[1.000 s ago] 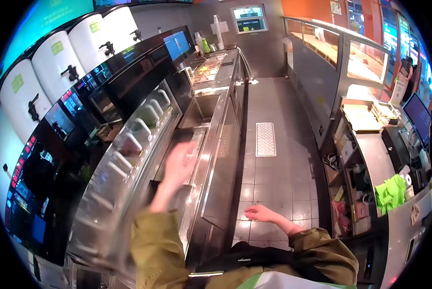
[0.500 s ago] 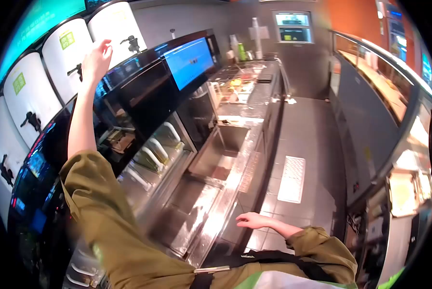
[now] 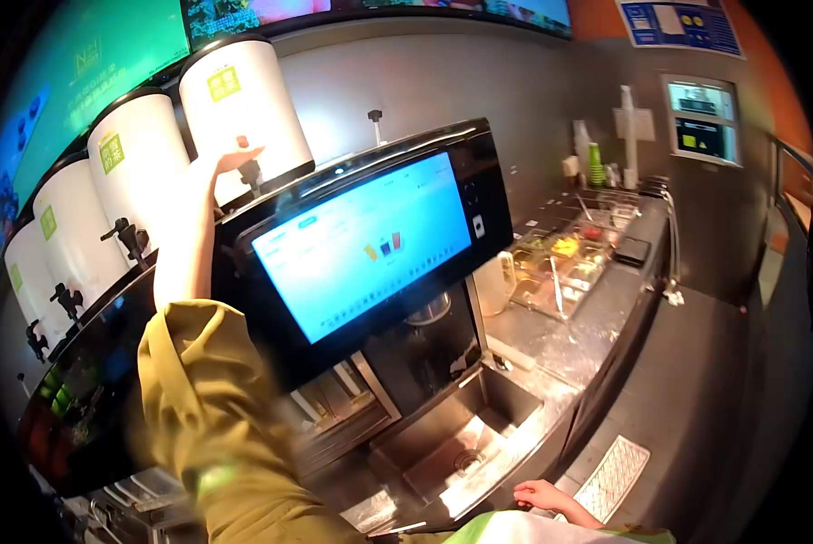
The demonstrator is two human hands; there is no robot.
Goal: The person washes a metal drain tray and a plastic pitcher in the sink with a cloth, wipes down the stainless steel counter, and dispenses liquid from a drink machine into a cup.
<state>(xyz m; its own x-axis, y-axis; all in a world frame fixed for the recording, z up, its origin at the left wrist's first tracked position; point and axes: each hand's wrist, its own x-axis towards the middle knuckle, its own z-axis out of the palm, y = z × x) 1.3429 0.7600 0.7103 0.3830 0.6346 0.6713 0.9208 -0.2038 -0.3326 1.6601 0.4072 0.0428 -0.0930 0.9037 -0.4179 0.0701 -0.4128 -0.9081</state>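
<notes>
My left hand [image 3: 220, 165] is raised to the rightmost white dispenser [image 3: 248, 100], beside its black tap [image 3: 251, 174]. Its fingers stretch to the right with nothing visible in them; whether they touch the tap I cannot tell. Below that hand, a large lit touchscreen [image 3: 365, 245] faces me on a black machine. Low in the view, my right hand [image 3: 540, 495] hangs near my waist, right of the metal sink [image 3: 515, 408]. It holds nothing, and its fingers are loosely extended.
More white dispensers [image 3: 139, 145] with black taps line the left. Beyond the sink, a counter carries a tray of toppings [image 3: 565, 263], a dark flat device [image 3: 633, 250] and green stacked cups [image 3: 597, 165]. A walkway with a white floor grate [image 3: 613, 476] runs along the right.
The view has swung left and up, closer to the screen. My left hand has gone from among the dispensers to the tap of the rightmost one. My right hand stays low, holding nothing.
</notes>
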